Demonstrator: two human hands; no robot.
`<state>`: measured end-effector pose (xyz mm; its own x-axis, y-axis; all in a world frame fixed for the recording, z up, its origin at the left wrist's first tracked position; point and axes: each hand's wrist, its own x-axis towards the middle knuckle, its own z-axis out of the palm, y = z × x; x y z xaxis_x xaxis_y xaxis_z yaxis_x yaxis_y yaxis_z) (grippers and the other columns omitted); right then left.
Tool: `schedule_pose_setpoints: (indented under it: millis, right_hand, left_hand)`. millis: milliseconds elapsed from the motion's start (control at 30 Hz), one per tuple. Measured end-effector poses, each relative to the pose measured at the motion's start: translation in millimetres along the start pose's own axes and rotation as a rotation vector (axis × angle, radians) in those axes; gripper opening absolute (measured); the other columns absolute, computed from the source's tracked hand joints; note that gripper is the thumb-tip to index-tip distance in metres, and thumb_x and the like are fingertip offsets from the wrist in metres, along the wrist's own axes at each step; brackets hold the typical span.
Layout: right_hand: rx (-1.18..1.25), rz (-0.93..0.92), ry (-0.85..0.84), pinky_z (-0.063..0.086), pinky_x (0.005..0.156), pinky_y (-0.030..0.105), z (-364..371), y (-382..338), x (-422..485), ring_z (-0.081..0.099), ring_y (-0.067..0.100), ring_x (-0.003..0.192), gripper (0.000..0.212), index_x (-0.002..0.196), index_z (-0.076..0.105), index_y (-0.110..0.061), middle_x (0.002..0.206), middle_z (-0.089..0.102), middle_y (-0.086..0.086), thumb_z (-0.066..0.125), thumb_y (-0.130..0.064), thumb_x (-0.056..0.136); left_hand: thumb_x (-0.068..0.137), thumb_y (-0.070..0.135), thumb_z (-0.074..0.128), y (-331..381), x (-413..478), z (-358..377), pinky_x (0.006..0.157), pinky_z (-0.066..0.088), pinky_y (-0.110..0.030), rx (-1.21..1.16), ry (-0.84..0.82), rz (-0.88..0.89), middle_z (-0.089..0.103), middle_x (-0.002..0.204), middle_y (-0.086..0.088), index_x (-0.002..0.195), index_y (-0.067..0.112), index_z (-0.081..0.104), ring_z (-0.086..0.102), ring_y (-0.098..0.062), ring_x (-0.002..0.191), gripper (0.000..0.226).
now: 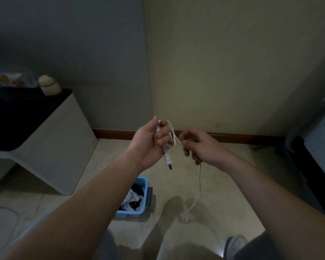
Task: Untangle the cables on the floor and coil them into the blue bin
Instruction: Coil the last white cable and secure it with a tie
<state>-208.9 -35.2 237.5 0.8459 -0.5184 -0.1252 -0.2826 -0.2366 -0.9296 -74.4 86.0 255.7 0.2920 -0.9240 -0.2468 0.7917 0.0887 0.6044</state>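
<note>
A white cable (172,135) is looped around the fingers of my left hand (150,143), held at chest height; its USB plug hangs below the palm. My right hand (199,147) pinches the same cable just right of the loops. From there the free end (197,197) dangles down to the floor. The blue bin (145,201) stands on the floor below my left forearm, with several coiled white and dark cables inside; my forearm hides part of it.
A white cabinet (51,147) with a dark top and a small jar (49,88) stands at the left. Another thin cable (11,211) lies on the floor at the lower left. Dark furniture (315,166) fills the right edge. My shoes show at the bottom.
</note>
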Motion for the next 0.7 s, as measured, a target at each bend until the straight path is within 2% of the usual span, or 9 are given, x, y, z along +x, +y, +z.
schedule_pose_setpoints:
  millis: [133, 233, 333, 400, 500, 600, 667, 700]
  right_hand:
    - [-0.026, 0.013, -0.093, 0.050, 0.052, 0.031, 4, 0, -1, 0.042, 0.011, 0.049, 0.027, 0.116, 0.066, -0.034, 0.062, 0.053, 0.000, 0.054, -0.016, 0.100]
    - [-0.105, 0.000, -0.140, 0.046, 0.052, 0.032, 7, 1, 0, 0.044, 0.010, 0.050, 0.038, 0.132, 0.060, -0.036, 0.065, 0.056, -0.003, 0.055, -0.017, 0.099]
    - [-0.120, 0.001, -0.169, 0.042, 0.053, 0.031, 12, -2, -2, 0.047, 0.012, 0.055, 0.042, 0.136, 0.057, -0.031, 0.069, 0.062, -0.005, 0.059, -0.017, 0.097]
    - [-0.073, 0.003, -0.168, 0.041, 0.052, 0.030, 15, -4, -4, 0.047, 0.014, 0.055, 0.037, 0.131, 0.060, -0.021, 0.071, 0.067, -0.001, 0.059, -0.011, 0.095]
    - [-0.033, 0.005, -0.176, 0.041, 0.055, 0.032, 18, -6, -5, 0.049, 0.019, 0.058, 0.026, 0.114, 0.065, -0.013, 0.079, 0.072, 0.013, 0.060, -0.003, 0.091]
    - [0.020, 0.041, -0.160, 0.044, 0.058, 0.029, 16, -5, -5, 0.053, 0.017, 0.056, 0.016, 0.104, 0.063, -0.010, 0.072, 0.071, 0.008, 0.060, 0.000, 0.091]
    - [0.065, 0.080, -0.151, 0.044, 0.059, 0.028, 12, -5, -5, 0.054, 0.018, 0.055, 0.008, 0.099, 0.061, -0.008, 0.066, 0.066, 0.008, 0.059, -0.003, 0.093]
    - [0.068, 0.099, -0.164, 0.044, 0.059, 0.028, 11, -6, -5, 0.054, 0.018, 0.055, 0.005, 0.098, 0.060, -0.009, 0.064, 0.064, 0.007, 0.059, -0.007, 0.093]
  left_hand:
    - [0.105, 0.036, 0.037, 4, -1, -1, 0.072, 0.042, -0.028, -0.061, 0.105, 0.087, 0.045, 0.069, 0.002, 0.087, 0.015, 0.049, 0.041, -0.012, 0.058, 0.030]
    - [0.104, 0.040, 0.040, 7, -3, 1, 0.074, 0.047, -0.031, -0.047, 0.139, 0.133, 0.065, 0.081, -0.006, 0.109, 0.007, 0.052, 0.054, -0.016, 0.065, 0.035]
    - [0.103, 0.045, 0.036, 7, -6, 7, 0.086, 0.051, -0.040, 0.083, 0.148, 0.152, 0.072, 0.106, -0.020, 0.127, 0.002, 0.046, 0.069, -0.028, 0.085, 0.050]
    - [0.103, 0.047, 0.034, 5, -5, 10, 0.090, 0.051, -0.046, 0.186, 0.163, 0.150, 0.066, 0.120, -0.027, 0.127, 0.001, 0.044, 0.068, -0.037, 0.096, 0.053]
    - [0.103, 0.047, 0.031, 0, -1, 10, 0.087, 0.051, -0.046, 0.317, 0.175, 0.171, 0.064, 0.123, -0.029, 0.133, 0.000, 0.039, 0.069, -0.040, 0.094, 0.057]
    - [0.104, 0.046, 0.027, -2, -1, 11, 0.098, 0.047, -0.048, 0.408, 0.178, 0.217, 0.065, 0.125, -0.025, 0.136, 0.003, 0.036, 0.068, -0.040, 0.095, 0.054]
    - [0.105, 0.044, 0.025, -3, -3, 14, 0.104, 0.042, -0.049, 0.443, 0.186, 0.262, 0.064, 0.127, -0.022, 0.125, 0.010, 0.043, 0.068, -0.040, 0.096, 0.044]
    - [0.105, 0.043, 0.025, -5, -4, 16, 0.102, 0.043, -0.047, 0.489, 0.190, 0.293, 0.063, 0.128, -0.021, 0.116, 0.014, 0.048, 0.068, -0.038, 0.093, 0.039]
